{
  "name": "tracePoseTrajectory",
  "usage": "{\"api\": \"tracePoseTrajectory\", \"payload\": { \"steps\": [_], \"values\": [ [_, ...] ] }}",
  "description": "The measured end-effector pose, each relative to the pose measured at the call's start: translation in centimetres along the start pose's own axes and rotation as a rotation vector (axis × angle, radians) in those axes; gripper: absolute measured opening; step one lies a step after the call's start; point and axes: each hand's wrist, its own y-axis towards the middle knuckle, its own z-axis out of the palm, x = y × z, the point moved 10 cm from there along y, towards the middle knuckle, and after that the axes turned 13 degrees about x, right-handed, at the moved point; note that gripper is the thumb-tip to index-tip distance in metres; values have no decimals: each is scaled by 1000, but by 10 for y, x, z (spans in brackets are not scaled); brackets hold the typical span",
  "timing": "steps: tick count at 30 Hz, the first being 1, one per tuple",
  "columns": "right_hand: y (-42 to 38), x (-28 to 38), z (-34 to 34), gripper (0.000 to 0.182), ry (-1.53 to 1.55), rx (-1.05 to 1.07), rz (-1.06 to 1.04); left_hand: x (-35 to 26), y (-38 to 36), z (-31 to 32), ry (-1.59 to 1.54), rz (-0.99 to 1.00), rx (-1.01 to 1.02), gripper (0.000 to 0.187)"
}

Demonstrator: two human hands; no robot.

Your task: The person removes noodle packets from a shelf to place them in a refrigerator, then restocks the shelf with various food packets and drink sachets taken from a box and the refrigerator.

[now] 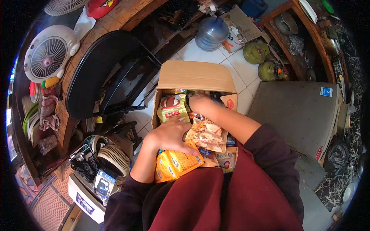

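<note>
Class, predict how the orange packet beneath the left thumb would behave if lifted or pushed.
The orange packet would probably flex, since its surface is creased. Its glossy sheen suggests it may feel slightly slippery. With its flattish, angular shape, it seems unlikely to roll.

I can read "MaxTea" from here, in pale letters on a red band across the green-and-cream packet (169,104) near the carton's (196,75) top flap. Lower down, the tan pouch (226,158) carries "White Koff", and I can't make out how the word ends. The orange packet (178,164) has print too small for me to read. Over on the grey panel (289,115), a blue-and-white sticker (326,92) shows a figure 7. The dark label (84,203) on the white box (77,189) stays illegible.
</note>
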Motion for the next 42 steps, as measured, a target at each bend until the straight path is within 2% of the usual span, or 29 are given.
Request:
{"api": "tracePoseTrajectory", "payload": {
  "steps": [2, 3, 5, 6, 9, 10, 11, 13, 15, 16, 17, 20, 21, 23, 24, 25, 27, 28, 30, 31, 33, 34, 36, 37, 39, 40, 42],
  "values": [
    [12, 9, 18, 62, 220, 199, -159, -2, 1, 0, -28, 5, 21, 79],
    [11, 6, 17, 62, 219, 197, -157, -2, 0, -1, -40, -7, 4, 80],
    [6, 2, 4, 72, 776, 105, -342, -2, -1, -4, -55, -20, -14, 81],
    [6, 4, 6, 72, 773, 112, -340, -1, -2, -8, -107, -43, -35, 82],
    [-9, 35, 1, 43, 761, 123, -674, 7, -2, -4, -212, -65, -70, 77],
    [-25, 33, -2, 25, 844, 196, -557, 1, -12, -20, -237, 37, -280, 74],
    [-47, 34, -26, 21, 629, -149, -665, -5, -27, -35, -255, 139, -488, 71],
    [-64, 32, -19, 20, 578, 8, -590, -8, -33, -37, -327, 123, -458, 68],
    [-86, 35, -21, 21, 514, -49, -589, -22, -57, -60, 27, 33, -655, 69],
    [-94, 37, -25, 19, 559, -116, -642, -20, -52, -63, -9, 115, -626, 82],
    [-99, 38, -27, 19, 563, -112, -642, -11, -45, -57, -12, 113, -622, 82],
    [-101, 42, -25, 20, 512, -15, -639, 13, -13, -23, -31, 47, -337, 112],
    [-97, 39, -28, 20, 516, -13, -635, 9, -13, -26, -33, 49, -333, 112],
    [-78, 31, -16, 19, 799, 272, -548, 16, -11, -24, -139, -133, -225, 110],
    [-62, 24, -14, 20, 785, 179, -540, 17, -12, -25, -154, -118, -270, 101],
    [-58, 18, -10, 28, 626, 387, -266, 17, -13, -24, -153, -121, -277, 101],
    [-25, 12, -13, 46, 274, -4, -270, 11, -10, -14, -70, -79, -200, 77],
    [-9, 14, 2, 46, 272, -4, -274, 9, -14, -18, -74, -41, -292, 63],
    [7, 20, 13, 62, 155, -27, -203, 12, -15, -14, -74, -68, -279, 64],
    [11, 23, 8, 62, 152, -22, -207, 14, -15, -11, -73, -90, -265, 66],
    [18, 25, 24, 54, 114, 256, -174, 14, -18, -10, -79, -106, -259, 67],
    [23, 24, 34, 54, 108, 260, -174, 15, -19, -9, -78, -118, -254, 68],
    [31, 22, 33, 50, 220, 121, -196, 15, -18, -7, -66, -123, -275, 68],
    [32, 23, 32, 50, 211, 123, -205, 15, -19, -6, -52, -129, -287, 69],
    [23, 37, 44, 46, -14, 319, -329, 18, -20, -5, -86, -135, -299, 69],
    [-1, 42, 23, 40, -13, 254, -350, 17, -21, -4, -113, -118, -299, 68],
    [-7, 44, 29, 37, -46, 226, -356, 15, -22, -4, -134, -97, -298, 67]
  ]
}}
